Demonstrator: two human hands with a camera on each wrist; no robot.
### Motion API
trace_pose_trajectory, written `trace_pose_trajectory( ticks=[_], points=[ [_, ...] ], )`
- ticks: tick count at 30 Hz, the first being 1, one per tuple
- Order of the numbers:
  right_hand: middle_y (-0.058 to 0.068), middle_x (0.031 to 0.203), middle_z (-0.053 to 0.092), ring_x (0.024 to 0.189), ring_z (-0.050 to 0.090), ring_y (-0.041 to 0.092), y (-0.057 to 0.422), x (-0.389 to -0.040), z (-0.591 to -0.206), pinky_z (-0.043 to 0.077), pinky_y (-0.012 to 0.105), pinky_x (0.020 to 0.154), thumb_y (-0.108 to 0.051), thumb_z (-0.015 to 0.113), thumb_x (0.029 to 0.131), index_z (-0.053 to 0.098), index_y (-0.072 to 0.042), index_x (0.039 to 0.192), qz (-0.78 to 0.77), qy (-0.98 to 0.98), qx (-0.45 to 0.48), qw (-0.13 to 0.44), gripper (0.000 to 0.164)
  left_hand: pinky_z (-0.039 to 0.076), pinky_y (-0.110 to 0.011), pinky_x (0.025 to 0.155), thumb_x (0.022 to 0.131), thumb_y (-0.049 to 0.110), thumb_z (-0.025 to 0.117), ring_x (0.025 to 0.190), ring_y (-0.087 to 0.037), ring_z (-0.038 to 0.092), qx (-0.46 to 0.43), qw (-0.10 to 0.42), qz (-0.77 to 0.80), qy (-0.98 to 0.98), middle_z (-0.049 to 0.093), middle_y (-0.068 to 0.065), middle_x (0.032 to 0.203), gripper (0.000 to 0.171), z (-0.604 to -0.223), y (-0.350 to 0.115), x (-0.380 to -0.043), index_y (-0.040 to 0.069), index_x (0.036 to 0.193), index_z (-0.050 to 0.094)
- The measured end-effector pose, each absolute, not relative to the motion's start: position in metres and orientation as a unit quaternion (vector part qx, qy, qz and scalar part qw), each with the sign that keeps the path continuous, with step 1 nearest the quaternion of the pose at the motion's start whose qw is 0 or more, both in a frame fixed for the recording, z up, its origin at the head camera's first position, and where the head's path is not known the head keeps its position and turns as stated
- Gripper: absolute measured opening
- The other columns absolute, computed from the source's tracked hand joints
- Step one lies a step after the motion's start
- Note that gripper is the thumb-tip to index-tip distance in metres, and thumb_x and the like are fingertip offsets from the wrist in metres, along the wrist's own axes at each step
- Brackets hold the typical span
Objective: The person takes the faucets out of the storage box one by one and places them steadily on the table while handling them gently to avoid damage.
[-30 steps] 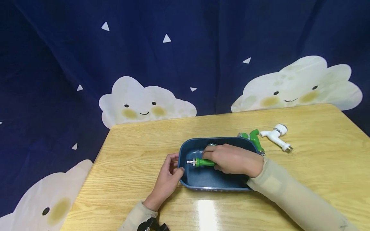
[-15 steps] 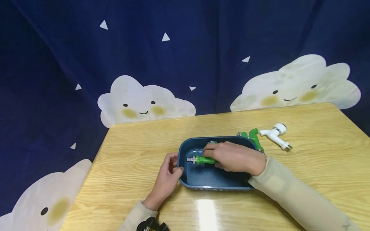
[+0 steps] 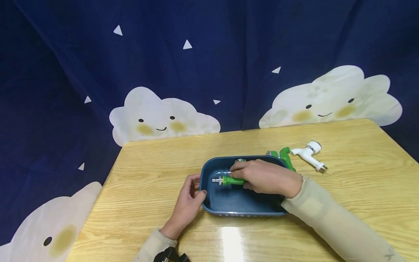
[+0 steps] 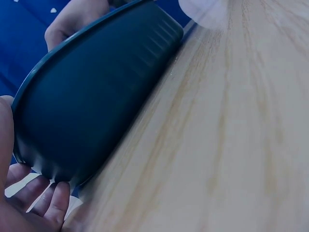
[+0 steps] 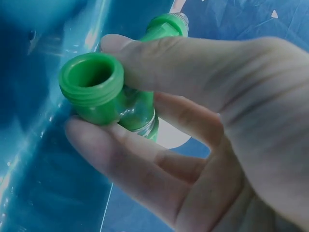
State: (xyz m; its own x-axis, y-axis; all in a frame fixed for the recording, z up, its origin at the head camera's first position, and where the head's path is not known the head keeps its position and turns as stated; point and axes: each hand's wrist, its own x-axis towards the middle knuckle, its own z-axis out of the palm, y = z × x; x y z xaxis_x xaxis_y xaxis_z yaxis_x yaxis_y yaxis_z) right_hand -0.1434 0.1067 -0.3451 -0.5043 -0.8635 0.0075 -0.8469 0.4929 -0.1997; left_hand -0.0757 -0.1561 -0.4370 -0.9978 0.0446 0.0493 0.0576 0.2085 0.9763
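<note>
Inside a dark blue plastic bin (image 3: 229, 203), my right hand (image 3: 266, 178) pinches a green faucet (image 3: 233, 181) between thumb and fingers. Its ribbed metal hose end points left, low over the bin floor, and the rest is behind the hand. In the right wrist view, the faucet's open threaded green end (image 5: 91, 89) shows by the thumb and fingertips. My left hand (image 3: 186, 209) grips the bin's left end, thumb at the rim. Its fingers (image 4: 58, 200) curl against the outer wall in the left wrist view.
Behind the bin's far right corner lies another green faucet (image 3: 285, 159), partly hidden by the rim. A white faucet (image 3: 307, 153) with a metal tip lies to its right. The wooden table (image 3: 154, 163) ends at a dark blue curtain (image 3: 209, 54) printed with clouds.
</note>
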Motion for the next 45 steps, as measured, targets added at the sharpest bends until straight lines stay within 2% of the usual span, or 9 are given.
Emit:
trace_pose_trajectory(
  ticks=[27, 34, 45],
  points=[
    [0.006, 0.136, 0.067, 0.12, 0.069, 0.022, 0.11, -0.141, -0.342, 0.059, 0.039, 0.097, -0.008, 0.079, 0.089, 0.069, -0.012, 0.133, -0.092, 0.866, -0.489, 0.048, 0.045, 0.054, -0.02, 0.09, 0.092, -0.001, 0.058, 0.115, -0.029, 0.065, -0.026, 0.007, -0.62, -0.784, 0.063, -0.018, 0.129, 0.045, -0.437, -0.155, -0.075, 0.006, 0.137, 0.055],
    [0.004, 0.138, 0.067, 0.125, 0.067, 0.022, 0.11, -0.137, -0.337, 0.058, 0.038, 0.1, -0.012, 0.079, 0.09, 0.068, -0.012, 0.134, -0.103, 0.856, -0.504, 0.052, 0.045, 0.054, -0.02, 0.091, 0.093, 0.0, 0.057, 0.116, -0.029, 0.064, -0.026, 0.006, -0.617, -0.786, 0.063, -0.017, 0.129, 0.046, -0.437, -0.156, -0.075, 0.008, 0.137, 0.055],
    [0.005, 0.137, 0.067, 0.122, 0.069, 0.022, 0.111, -0.136, -0.334, 0.059, 0.038, 0.098, -0.011, 0.079, 0.089, 0.069, -0.011, 0.133, -0.098, 0.867, -0.487, 0.046, 0.045, 0.054, -0.02, 0.091, 0.092, -0.001, 0.057, 0.115, -0.029, 0.064, -0.028, 0.011, -0.623, -0.782, 0.063, -0.018, 0.129, 0.046, -0.438, -0.156, -0.076, 0.007, 0.138, 0.055]
  ],
)
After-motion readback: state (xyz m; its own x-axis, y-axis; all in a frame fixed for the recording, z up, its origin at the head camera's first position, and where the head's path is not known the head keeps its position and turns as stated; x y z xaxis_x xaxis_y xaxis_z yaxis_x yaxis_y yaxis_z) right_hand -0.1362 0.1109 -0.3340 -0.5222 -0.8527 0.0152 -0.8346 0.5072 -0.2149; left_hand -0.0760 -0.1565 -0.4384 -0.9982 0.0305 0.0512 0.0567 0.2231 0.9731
